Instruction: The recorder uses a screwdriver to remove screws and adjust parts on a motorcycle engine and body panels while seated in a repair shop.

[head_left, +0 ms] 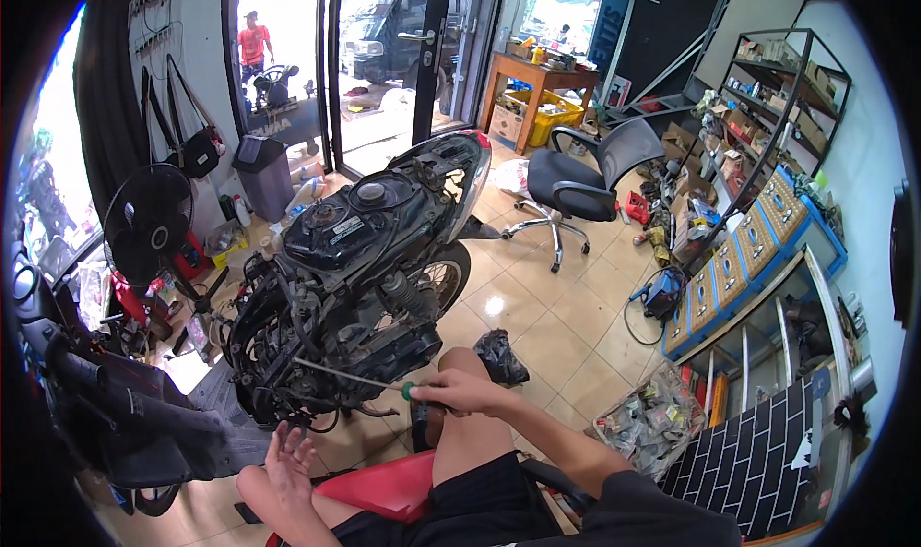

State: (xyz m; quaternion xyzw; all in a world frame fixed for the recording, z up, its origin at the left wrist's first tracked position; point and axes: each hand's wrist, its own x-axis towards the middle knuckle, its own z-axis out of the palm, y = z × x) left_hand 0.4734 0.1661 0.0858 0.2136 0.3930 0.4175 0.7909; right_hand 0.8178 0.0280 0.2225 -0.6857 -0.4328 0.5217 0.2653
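A partly stripped black motorcycle (pixel 331 232) stands in front of me with its engine and frame bare. My right hand (pixel 459 392) is closed round the handle of a long screwdriver (pixel 353 376), green where it shows by the fingers. Its thin shaft points left toward the engine side; whether the tip touches a part, I cannot tell. Below the lower front of the motorcycle, my left hand (pixel 290 461) is held palm up, fingers apart and slightly curled, with nothing visible in it.
A red seat-like piece (pixel 389 485) lies between my legs. At left are a dark scooter (pixel 144 417) and a fan (pixel 151 223). An office chair (pixel 585 173) stands beyond the motorcycle. Along the right are a crate of bagged parts (pixel 652 417), a cabinet (pixel 734 269) and shelving (pixel 791 91).
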